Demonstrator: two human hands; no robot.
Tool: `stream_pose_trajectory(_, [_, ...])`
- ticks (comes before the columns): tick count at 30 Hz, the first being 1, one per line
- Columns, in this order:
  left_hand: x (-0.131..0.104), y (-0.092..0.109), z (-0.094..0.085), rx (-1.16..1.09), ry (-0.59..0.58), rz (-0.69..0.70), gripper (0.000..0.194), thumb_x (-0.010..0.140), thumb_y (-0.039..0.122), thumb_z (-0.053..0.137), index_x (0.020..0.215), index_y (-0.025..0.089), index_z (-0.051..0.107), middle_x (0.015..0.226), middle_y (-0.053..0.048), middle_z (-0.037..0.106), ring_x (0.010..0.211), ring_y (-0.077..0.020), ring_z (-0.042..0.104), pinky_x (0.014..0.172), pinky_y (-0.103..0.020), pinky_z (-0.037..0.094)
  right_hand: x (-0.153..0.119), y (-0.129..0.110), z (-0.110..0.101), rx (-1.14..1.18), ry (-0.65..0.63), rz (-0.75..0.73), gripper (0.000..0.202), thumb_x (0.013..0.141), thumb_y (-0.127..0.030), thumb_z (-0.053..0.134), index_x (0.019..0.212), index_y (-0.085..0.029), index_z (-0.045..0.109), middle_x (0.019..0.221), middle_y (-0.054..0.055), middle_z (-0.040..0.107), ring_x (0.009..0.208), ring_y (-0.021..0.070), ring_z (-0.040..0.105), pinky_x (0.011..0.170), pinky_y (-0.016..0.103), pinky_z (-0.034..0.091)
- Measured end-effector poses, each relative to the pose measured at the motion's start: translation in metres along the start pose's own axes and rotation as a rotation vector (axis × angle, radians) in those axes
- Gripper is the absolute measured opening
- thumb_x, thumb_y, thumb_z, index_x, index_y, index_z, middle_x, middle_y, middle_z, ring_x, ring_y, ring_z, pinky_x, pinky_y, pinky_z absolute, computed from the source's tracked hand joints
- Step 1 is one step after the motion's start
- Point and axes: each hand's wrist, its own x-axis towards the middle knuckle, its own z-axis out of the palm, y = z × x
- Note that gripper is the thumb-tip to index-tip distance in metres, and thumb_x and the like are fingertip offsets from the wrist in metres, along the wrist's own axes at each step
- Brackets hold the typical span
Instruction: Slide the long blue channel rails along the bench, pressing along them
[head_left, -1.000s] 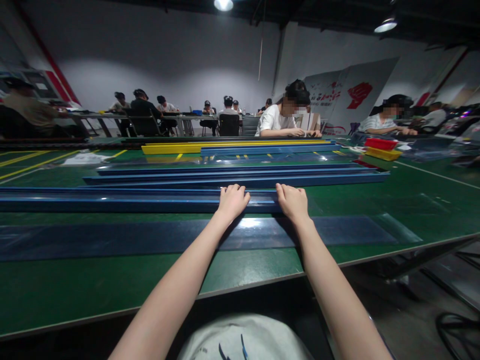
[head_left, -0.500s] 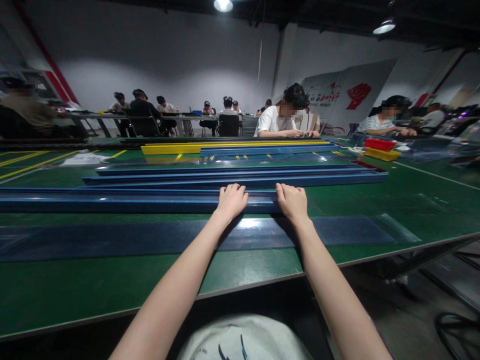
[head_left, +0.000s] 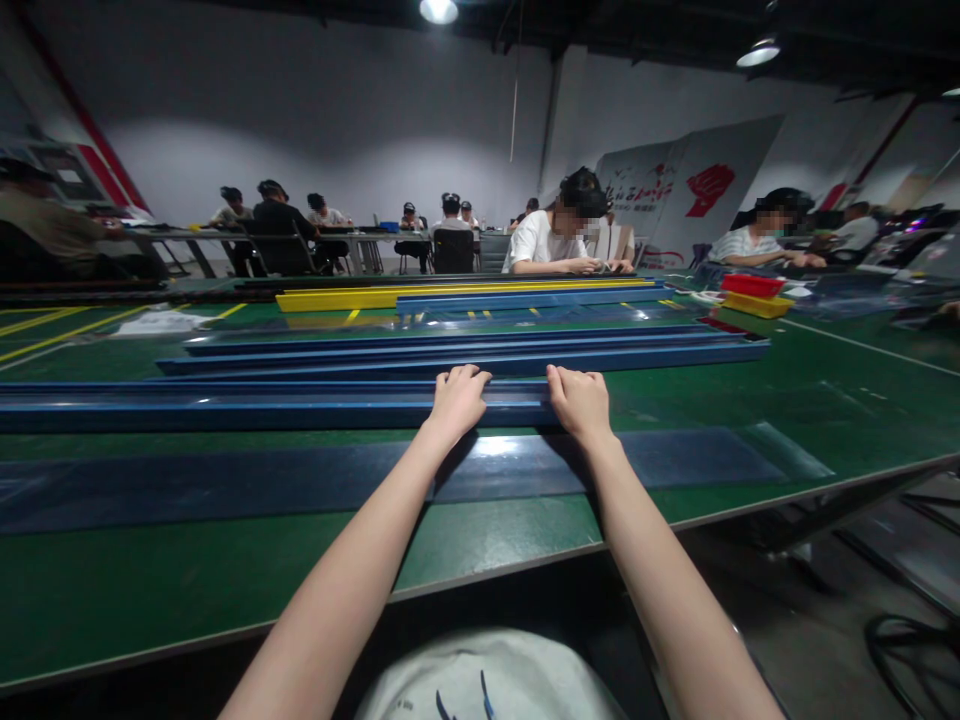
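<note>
A long blue plastic channel strip (head_left: 247, 412) lies across the green table, running off to the left. Near its right end, my left hand (head_left: 459, 398) is closed over it, fingers curled across the far edge. My right hand (head_left: 581, 400) grips the strip's right end, thumb side toward the left hand; its fingertips are partly hidden. Between the hands a short length of the strip shows. Closer to me, a flat, dark, see-through plastic sheet (head_left: 300, 480) lies under my forearms, parallel to the strip.
Beyond my hands lie more blue strips (head_left: 480, 352) and a long yellow strip (head_left: 330, 300). A red bin (head_left: 753, 287) sits on a yellow bin (head_left: 756, 305) at the right. A co-worker (head_left: 547, 240) leans over the table's far side. The green table's (head_left: 480, 550) near edge is below my forearms.
The view has shifted slightly, so most things appear a little further left. Both hands keep their hold on the blue strip, with hardly any movement along it.
</note>
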Motion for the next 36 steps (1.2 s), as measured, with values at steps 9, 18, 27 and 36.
stream_pose_trajectory(9, [0.001,-0.003,-0.003,-0.001,0.031,-0.048,0.049,0.067,0.003,0.042,0.108,0.023,0.058,0.119,-0.005,0.053,0.111,-0.0228,0.044,0.088,-0.038,0.033,0.001,0.003,0.001,-0.040,0.030,0.087,0.045,0.092,-0.032,0.022,0.075,-0.017,0.062,0.075,0.006,0.068,0.068,0.0143,0.059,0.071,0.029,0.024])
stream_pose_trajectory(18, [0.002,0.005,-0.002,-0.012,0.135,-0.017,0.032,0.082,0.017,0.037,0.102,0.021,0.061,0.110,-0.005,0.060,0.103,-0.0213,0.050,0.087,-0.038,0.034,0.000,0.003,-0.001,-0.047,0.018,0.097,0.048,0.092,-0.033,0.022,0.074,-0.017,0.064,0.074,0.007,0.069,0.065,0.0143,0.059,0.072,0.029,0.025])
stream_pose_trajectory(27, [0.000,0.012,0.002,-0.004,0.119,0.037,0.030,0.085,0.037,0.040,0.102,0.022,0.060,0.109,-0.005,0.059,0.103,-0.0219,0.049,0.087,-0.037,0.034,0.000,0.001,-0.006,-0.041,0.002,0.073,0.049,0.092,-0.033,0.022,0.073,-0.017,0.064,0.072,0.007,0.068,0.065,0.0149,0.060,0.066,0.028,0.025])
stream_pose_trajectory(36, [-0.002,0.010,0.003,0.014,0.035,0.070,0.034,0.086,0.039,0.038,0.110,0.023,0.056,0.120,-0.007,0.052,0.113,-0.0227,0.042,0.091,-0.039,0.031,0.000,0.002,-0.005,-0.017,0.005,0.056,0.049,0.092,-0.033,0.021,0.071,-0.018,0.063,0.073,0.006,0.069,0.067,0.0149,0.060,0.067,0.028,0.025])
